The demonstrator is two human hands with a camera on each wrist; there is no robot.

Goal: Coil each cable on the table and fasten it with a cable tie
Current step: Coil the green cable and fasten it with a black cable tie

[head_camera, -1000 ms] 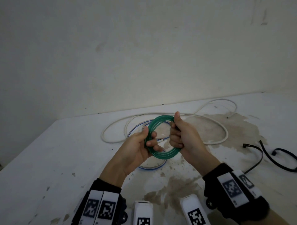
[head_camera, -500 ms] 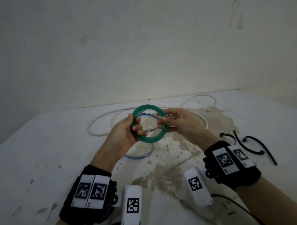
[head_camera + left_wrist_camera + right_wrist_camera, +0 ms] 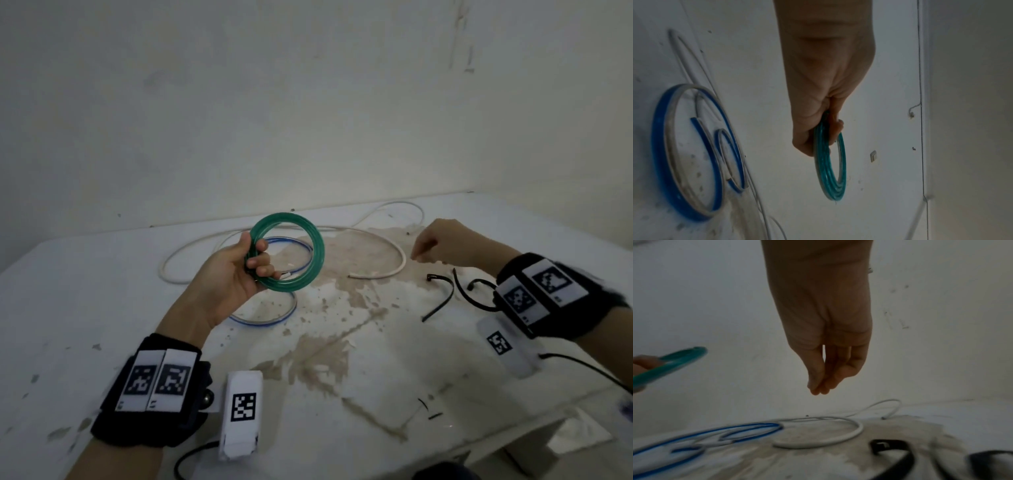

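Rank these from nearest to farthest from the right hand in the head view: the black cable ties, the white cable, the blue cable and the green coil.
From the right hand:
1. Black cable ties, just below it on the table; the white cable, just to its left, is too close to call.
2. Green coil, held up in the left hand.
3. Blue cable, lying behind the coil.

Bare table point(image 3: 102, 301) leftward (cable ties point(image 3: 442, 294) clutter right).

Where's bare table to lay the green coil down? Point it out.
Bare table lies left of the white cable and blue cable, and in front of them near the front edge. It is crowded beside the black cable ties.
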